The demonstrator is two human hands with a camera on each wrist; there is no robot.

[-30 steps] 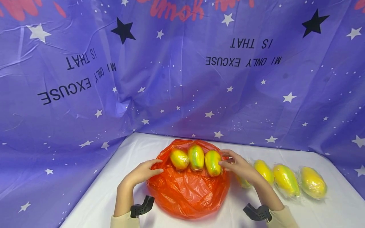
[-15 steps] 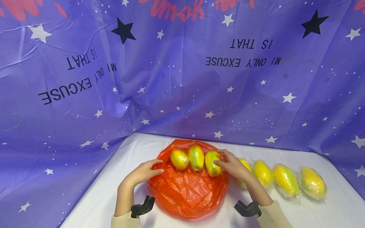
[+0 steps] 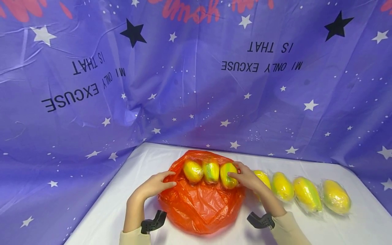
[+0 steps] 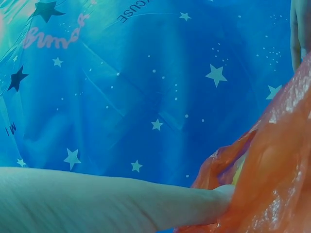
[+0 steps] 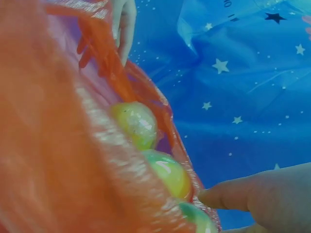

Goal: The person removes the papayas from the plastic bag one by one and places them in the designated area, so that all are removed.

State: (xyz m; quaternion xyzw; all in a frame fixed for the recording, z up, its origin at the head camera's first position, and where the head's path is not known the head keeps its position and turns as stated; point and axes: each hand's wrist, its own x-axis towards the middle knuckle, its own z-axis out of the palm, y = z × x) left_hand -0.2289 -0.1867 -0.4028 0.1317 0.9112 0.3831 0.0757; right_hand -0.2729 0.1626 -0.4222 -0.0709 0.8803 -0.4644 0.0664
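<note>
A red plastic bag (image 3: 202,207) sits on the table, its mouth facing the back. Three yellow-green mangoes in clear film lie in a row at the mouth: a left mango (image 3: 193,171), a middle mango (image 3: 211,172) and a right mango (image 3: 228,177). My left hand (image 3: 154,185) holds the bag's left edge; in the right wrist view some of its fingers show through the red film. My right hand (image 3: 247,177) grips the right mango, its thumb across the front and a finger at the upper right side. In the right wrist view, a fingertip (image 5: 209,196) touches the bag's rim.
To the right, several more film-wrapped mangoes (image 3: 307,193) stand in a row on the white table (image 3: 333,228), one partly behind my right forearm. A purple curtain (image 3: 196,85) with stars and lettering hangs behind and at the left.
My right hand has moved left, from the edge of the right mango to around it. Red film now overlaps the top of the middle mango. The left hand stays in place.
</note>
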